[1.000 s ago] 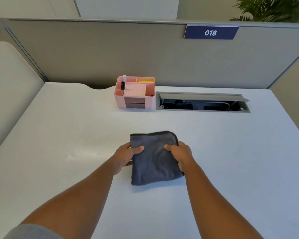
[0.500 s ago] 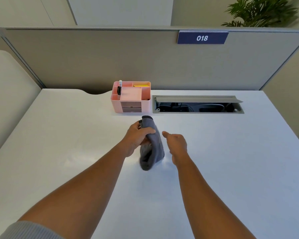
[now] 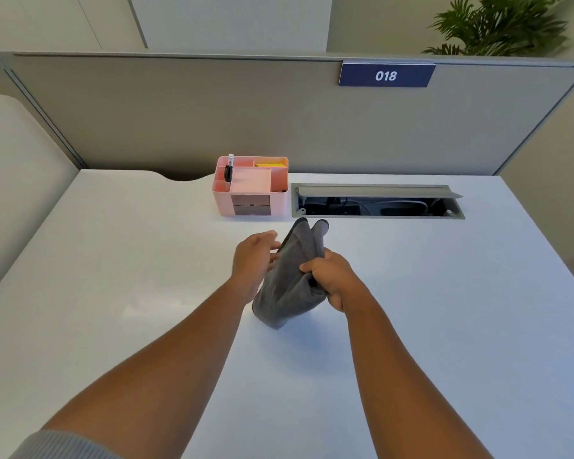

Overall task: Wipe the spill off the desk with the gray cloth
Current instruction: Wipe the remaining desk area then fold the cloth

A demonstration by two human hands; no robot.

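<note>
over white desk [image 3: 113, 260], right hand [image 3: 333, 276] clenches gray cloth [image 3: 292, 279]; left hand [image 3: 254, 256] open beside it.

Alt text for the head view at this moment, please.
Two bare hands hold a gray cloth upright above a white desk: the right hand grips it, the left hand is open against its side. Behind it stand a pink desk organizer and an open cable tray.

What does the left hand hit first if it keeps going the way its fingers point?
Likely the folded gray cloth: the left hand points up-right, open, fingers right at the cloth's dark edge. Contact can't be confirmed; depth is unclear. The right hand grips the cloth.
</note>
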